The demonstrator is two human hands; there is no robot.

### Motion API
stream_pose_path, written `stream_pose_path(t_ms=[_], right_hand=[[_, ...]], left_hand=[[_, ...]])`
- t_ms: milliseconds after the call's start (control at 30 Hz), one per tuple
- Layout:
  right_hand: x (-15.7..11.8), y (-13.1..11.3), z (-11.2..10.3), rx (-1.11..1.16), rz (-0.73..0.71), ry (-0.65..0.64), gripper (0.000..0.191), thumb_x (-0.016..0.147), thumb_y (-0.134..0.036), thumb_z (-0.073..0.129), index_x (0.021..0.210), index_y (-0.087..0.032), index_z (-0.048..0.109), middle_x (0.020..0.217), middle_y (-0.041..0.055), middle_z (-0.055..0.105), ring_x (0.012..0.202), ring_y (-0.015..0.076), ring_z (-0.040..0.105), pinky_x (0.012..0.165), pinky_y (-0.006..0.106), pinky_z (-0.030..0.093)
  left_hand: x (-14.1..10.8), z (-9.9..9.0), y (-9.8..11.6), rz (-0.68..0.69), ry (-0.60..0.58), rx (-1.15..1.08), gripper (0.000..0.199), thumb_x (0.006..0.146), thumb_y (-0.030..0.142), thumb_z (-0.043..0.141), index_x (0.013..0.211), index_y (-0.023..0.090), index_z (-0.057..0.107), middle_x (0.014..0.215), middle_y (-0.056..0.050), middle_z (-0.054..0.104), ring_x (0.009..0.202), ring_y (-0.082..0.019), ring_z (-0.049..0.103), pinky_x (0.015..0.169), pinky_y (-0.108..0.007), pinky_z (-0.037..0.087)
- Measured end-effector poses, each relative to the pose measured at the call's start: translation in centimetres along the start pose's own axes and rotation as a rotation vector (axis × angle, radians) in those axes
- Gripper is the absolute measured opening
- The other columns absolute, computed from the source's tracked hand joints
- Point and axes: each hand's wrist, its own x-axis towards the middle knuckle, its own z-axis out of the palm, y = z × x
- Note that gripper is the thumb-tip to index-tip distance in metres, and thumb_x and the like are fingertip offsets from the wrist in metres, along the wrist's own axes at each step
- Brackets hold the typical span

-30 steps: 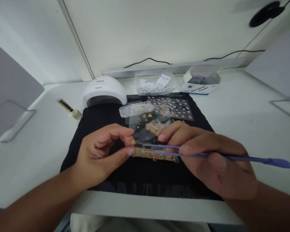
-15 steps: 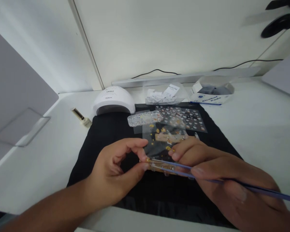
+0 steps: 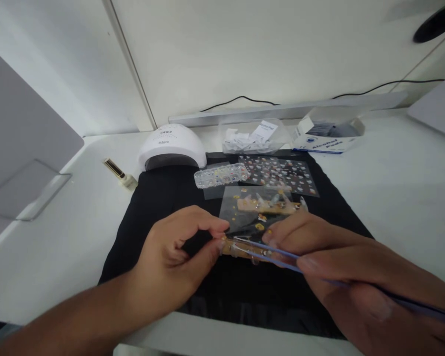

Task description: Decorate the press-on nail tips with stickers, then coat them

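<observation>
My left hand [image 3: 178,247] grips the left end of a wooden nail-tip stand [image 3: 228,249], thumb against it and fingers curled behind. Clear false nails with small shiny stones sit along this stand. In my right hand [image 3: 330,262] I hold blue tweezers [image 3: 278,256], their slightly parted points over the stand near my left thumb. A tiny orange bit shows by that thumb, too small to name. Just behind lies a clear sticker sheet [image 3: 241,228] with yellow designs. A second wooden stand [image 3: 257,205] with clear nails rests at that sheet, partly behind my right hand.
Under everything spreads a black cloth [image 3: 152,198]. A white nail lamp [image 3: 172,146], a polish bottle [image 3: 128,181], a rhinestone case [image 3: 220,175] and a patterned sticker sheet [image 3: 300,175] lie around. Behind are a clear tray [image 3: 228,147] of packets and an alcohol pad box [image 3: 319,143].
The tweezers' points and my left fingers have shifted slightly at the stand's left end. The clear sheet behind shows more fully. The whole view has moved a little.
</observation>
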Motion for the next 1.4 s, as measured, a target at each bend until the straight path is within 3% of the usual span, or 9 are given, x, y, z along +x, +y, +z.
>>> stream_pose_path(t_ms=[200,567,867,1100,1400], right_hand=[[0.2,-0.3,0.0,-0.038,0.02,0.069,0.026,0.098,-0.029,0.058,0.111,-0.028,0.08,0.094,0.0097,0.076,0.092,0.0276,0.071,0.09,0.05,0.059],[0.9,1.1,0.0,0.075,-0.032,0.071,0.027,0.099,-0.027,0.058,0.109,-0.021,0.082,0.093,0.0127,0.077,0.09,0.0276,0.072,0.084,0.049,0.06],[1.1,1.2,-0.2,0.086,-0.074,0.007,0.032,0.098,-0.023,0.053,0.118,-0.022,0.079,0.097,0.0119,0.076,0.093,0.0275,0.071,0.089,0.05,0.058],[1.5,1.1,-0.1,0.055,-0.057,0.091,0.026,0.098,-0.03,0.058,0.106,-0.027,0.082,0.087,0.0074,0.078,0.086,0.0251,0.071,0.09,0.048,0.059],[1.7,1.1,-0.2,0.066,-0.068,0.004,0.028,0.099,-0.026,0.056,0.112,-0.023,0.081,0.087,0.0092,0.077,0.09,0.0252,0.072,0.089,0.047,0.06]], left_hand=[[0.0,-0.1,0.2,-0.062,-0.01,-0.071,0.028,0.087,0.003,0.07,0.106,0.023,0.075,0.09,0.0,0.071,0.084,-0.012,0.068,0.077,-0.023,0.055],[0.5,-0.3,-0.4,-0.035,-0.01,-0.203,0.04,0.078,-0.002,0.076,0.11,0.022,0.077,0.089,-0.001,0.075,0.085,-0.014,0.072,0.083,-0.022,0.061],[0.5,-0.4,-0.2,-0.106,0.014,-0.266,0.036,0.08,-0.002,0.075,0.104,0.024,0.08,0.082,0.0,0.073,0.077,-0.012,0.071,0.076,-0.019,0.061],[0.6,-0.7,-0.4,-0.087,0.037,-0.227,0.032,0.083,0.001,0.074,0.104,0.024,0.081,0.082,-0.001,0.071,0.076,-0.012,0.068,0.07,-0.019,0.059],[0.7,-0.2,-0.3,-0.063,-0.003,-0.25,0.035,0.081,-0.003,0.072,0.105,0.022,0.079,0.084,0.0,0.069,0.078,-0.012,0.067,0.074,-0.021,0.058]])
